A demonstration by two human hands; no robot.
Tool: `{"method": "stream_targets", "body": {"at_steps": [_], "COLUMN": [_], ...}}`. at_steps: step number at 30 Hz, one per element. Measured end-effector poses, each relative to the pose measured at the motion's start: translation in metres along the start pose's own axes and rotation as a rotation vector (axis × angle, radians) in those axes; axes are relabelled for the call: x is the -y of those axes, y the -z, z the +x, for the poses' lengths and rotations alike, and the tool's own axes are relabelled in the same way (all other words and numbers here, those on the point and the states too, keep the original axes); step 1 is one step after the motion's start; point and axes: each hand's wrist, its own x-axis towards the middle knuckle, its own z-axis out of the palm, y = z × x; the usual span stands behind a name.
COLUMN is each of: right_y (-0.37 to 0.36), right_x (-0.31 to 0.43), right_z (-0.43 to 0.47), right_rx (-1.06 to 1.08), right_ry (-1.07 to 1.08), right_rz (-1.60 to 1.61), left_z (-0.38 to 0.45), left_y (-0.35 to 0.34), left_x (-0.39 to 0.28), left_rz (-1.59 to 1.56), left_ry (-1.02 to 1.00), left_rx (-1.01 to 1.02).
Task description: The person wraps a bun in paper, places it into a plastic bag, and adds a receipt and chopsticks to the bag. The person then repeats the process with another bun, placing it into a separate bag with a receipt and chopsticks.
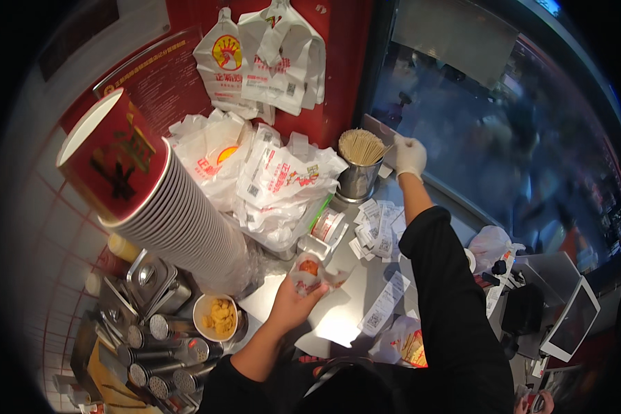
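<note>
My left hand (296, 306), bare, holds a small printed paper bag (302, 287) with its mouth spread. A reddish-orange piece of food (309, 267) shows inside it. My right hand (412, 156) wears a thin white glove and reaches to the far side of the counter. Its fingertips pinch the end of a bamboo skewer (389, 148) at the rim of a metal canister (356, 182). Packed upright in that canister are many bamboo skewers (361, 146).
Printed receipts (376, 230) lie on the steel counter. Plastic carrier bags (284, 181) are heaped beyond my left hand. A tall stack of paper buckets (176, 212) leans at left, near a tub of fried pieces (221, 316) and metal shakers (160, 352). At right stands a screen (574, 318).
</note>
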Motion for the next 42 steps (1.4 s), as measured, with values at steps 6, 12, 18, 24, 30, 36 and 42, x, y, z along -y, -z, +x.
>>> {"method": "stream_targets", "body": {"at_steps": [6, 12, 18, 24, 30, 36, 42], "right_y": [0.141, 0.276, 0.318, 0.35, 0.368, 0.36, 0.36], "right_x": [0.11, 0.157, 0.161, 0.172, 0.185, 0.171, 0.134], "right_z": [-0.051, -0.14, -0.166, -0.176, -0.181, -0.195, -0.207], "right_rx": [0.159, 0.498, 0.476, 0.436, 0.481, 0.587, 0.579], "right_ry": [0.34, 0.511, 0.592, 0.652, 0.729, 0.537, 0.336], "right_rz": [0.644, 0.925, 0.804, 0.623, 0.406, 0.187, 0.231], "left_z": [-0.003, -0.018, -0.037, -0.046, -0.053, -0.06, -0.056], "left_y": [-0.007, -0.021, -0.042, -0.06, -0.076, -0.099, -0.137], "left_x": [0.003, -0.003, -0.017, -0.02, -0.018, -0.024, -0.023], "left_rz": [0.336, 0.452, 0.365, 0.34, 0.344, 0.286, 0.132], "left_ry": [-0.252, -0.389, -0.452, -0.545, -0.504, -0.49, -0.438], "left_rx": [-0.101, -0.074, -0.039, 0.052, 0.122, 0.202, 0.334]}}
